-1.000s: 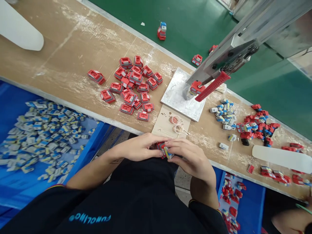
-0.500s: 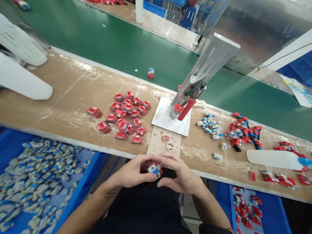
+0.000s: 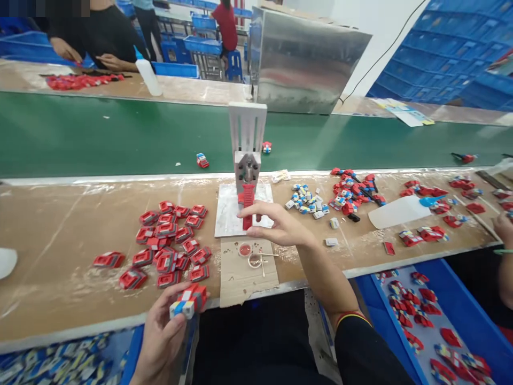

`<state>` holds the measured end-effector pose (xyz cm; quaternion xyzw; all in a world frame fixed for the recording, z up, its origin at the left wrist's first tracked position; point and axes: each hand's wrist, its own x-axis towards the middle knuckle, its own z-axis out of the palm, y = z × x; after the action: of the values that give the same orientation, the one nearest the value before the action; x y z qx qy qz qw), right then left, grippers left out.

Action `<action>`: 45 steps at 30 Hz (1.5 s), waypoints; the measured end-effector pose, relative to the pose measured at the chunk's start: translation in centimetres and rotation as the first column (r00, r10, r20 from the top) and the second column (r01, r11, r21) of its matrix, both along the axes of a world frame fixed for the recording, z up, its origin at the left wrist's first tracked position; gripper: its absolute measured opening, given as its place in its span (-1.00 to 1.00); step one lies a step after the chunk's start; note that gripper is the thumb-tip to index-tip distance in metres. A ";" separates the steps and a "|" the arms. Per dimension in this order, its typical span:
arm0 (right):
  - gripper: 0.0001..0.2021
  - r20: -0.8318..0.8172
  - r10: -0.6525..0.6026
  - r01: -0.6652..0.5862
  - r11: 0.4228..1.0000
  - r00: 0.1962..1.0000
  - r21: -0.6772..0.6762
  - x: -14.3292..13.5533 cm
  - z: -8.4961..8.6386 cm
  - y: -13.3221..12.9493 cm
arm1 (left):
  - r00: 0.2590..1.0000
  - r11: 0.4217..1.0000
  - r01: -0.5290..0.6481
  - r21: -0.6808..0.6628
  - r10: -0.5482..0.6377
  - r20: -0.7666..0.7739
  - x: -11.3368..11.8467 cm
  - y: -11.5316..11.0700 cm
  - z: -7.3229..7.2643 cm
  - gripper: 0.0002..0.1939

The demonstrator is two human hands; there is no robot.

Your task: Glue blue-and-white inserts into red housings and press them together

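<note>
The left grip (image 3: 158,337) is closed on a small toy piece (image 3: 188,300). The toy piece is red, with white, blue and a bit of yellow on one end. It sits between the thumb and the fingers, by the front edge of the brown surface (image 3: 60,235).

The right grip (image 3: 278,224) is at the red handle (image 3: 248,199) of a tall metal press (image 3: 248,125). One finger goes across the front of the handle, and the thumb is by its low end. I cannot tell if this grip squeezes it.

The press stands on a pale metal plate (image 3: 226,222), just past the right grip. Nearer than the right grip lies some cardboard (image 3: 236,283) with two little round dishes (image 3: 245,249) and thin sticks (image 3: 270,255) on it.

Past the left grip is a pile of red parts (image 3: 166,230). To the right of the right grip are some white and blue blocks (image 3: 306,202), then a heap of red and black parts (image 3: 348,190), then a white bottle (image 3: 396,212) on its side.

Beyond both grips runs a long green strip (image 3: 120,139) with small toys (image 3: 202,160) on it. Left of the left grip, a blue bin (image 3: 133,347) is full of blocks. Far right of the right grip, another person's hand (image 3: 504,229) shows at the edge.
</note>
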<state>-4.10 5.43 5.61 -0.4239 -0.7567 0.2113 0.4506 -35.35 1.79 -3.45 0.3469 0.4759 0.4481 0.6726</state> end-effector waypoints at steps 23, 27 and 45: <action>-0.66 0.161 -0.467 0.481 0.726 0.869 -0.491 7.4 -7.3 5.8 | 0.996 0.995 -0.087 -0.040 0.087 0.011 2.2 2.6 2.7 -0.23; -0.76 0.435 -0.589 0.732 0.538 0.682 -0.418 17.2 -5.3 10.1 | 0.992 0.989 -0.128 -0.071 0.127 -0.021 2.3 3.1 2.6 -0.23; -0.65 0.632 -0.468 0.723 0.654 0.618 -0.222 17.6 -9.3 21.1 | 0.962 0.901 0.244 0.358 -0.179 -0.205 5.2 12.7 2.3 -0.55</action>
<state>13.46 26.50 -3.70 -0.7907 -0.5840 0.0918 0.1589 -30.16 14.44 -1.12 0.5564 0.3942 0.4252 0.5952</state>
